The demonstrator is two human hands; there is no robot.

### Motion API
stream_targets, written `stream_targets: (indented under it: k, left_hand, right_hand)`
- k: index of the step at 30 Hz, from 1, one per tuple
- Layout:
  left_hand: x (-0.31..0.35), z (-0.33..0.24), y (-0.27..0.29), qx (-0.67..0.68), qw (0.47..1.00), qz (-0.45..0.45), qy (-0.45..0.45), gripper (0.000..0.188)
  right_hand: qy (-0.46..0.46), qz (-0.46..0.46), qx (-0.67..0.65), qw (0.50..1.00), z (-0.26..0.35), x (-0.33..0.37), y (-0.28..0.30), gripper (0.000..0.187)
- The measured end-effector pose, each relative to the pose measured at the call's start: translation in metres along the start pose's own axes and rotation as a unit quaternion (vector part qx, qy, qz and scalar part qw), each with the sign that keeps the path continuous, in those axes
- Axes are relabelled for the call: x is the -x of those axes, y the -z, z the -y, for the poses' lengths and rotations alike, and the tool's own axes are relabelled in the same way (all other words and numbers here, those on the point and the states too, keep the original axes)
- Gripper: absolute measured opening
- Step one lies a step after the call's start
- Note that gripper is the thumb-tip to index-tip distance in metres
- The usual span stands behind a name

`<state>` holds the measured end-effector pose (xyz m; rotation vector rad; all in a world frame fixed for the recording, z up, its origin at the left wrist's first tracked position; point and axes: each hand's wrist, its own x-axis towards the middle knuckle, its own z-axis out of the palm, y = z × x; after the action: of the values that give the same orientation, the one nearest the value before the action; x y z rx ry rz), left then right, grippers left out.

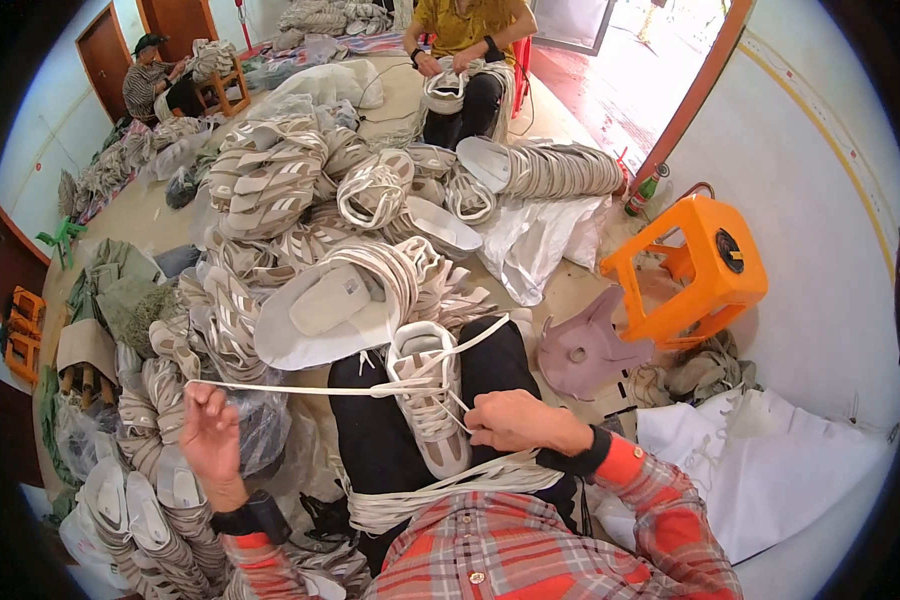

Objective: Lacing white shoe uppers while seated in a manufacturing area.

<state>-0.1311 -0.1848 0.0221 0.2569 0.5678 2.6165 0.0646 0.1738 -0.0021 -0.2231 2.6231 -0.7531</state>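
A beige and white sneaker upper [438, 432] rests on my lap between my dark-trousered thighs, its opening facing away from me. A pale flat shoelace [290, 388] runs taut from its eyelets out to the left. My left hand [211, 428], raised beside my left knee, pinches the far end of that lace. On the upper's right side, my right hand [515, 421] is closed on a short stretch of lace by the eyelets. Another loose lace end [482, 335] stretches up and right across the upper. A bundle of laces [425, 495] lies over my lap.
Piled uppers [270, 180] and stacked pale uppers [320, 310] lie ahead and left. An orange stool [735, 250], a mauve plastic piece [585, 345], a green bottle [647, 190] and white sheeting [760, 460] are at right. Two other people sit farther back, one holding an upper.
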Motion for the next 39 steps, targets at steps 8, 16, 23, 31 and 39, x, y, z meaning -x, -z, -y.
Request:
stream_targets:
  k: [8,16,23,31,39]
  left_hand:
    - [0.027,-0.115,-0.018,-0.164,0.929,-0.18,-0.278,0.025]
    - [0.029,0.007,0.012,-0.29,0.941,-0.17,-0.026,0.018]
    - [0.032,0.173,-0.006,-0.582,0.795,-0.091,0.149,0.015]
    - [0.017,0.197,0.002,-0.78,0.622,-0.071,0.021,0.013]
    - [0.018,0.208,0.001,-0.836,0.534,-0.038,-0.116,0.011]
  right_hand:
    - [-0.038,-0.214,-0.235,0.947,-0.004,-0.053,-0.003,0.018]
    - [0.226,-0.033,-0.04,0.973,0.059,-0.073,-0.089,0.021]
    - [-0.094,-0.131,-0.173,0.972,0.034,-0.051,-0.041,0.029]
    - [-0.085,-0.177,-0.22,0.956,0.017,-0.063,-0.047,0.032]
    - [-0.082,-0.082,-0.443,0.889,0.027,-0.069,-0.024,0.034]
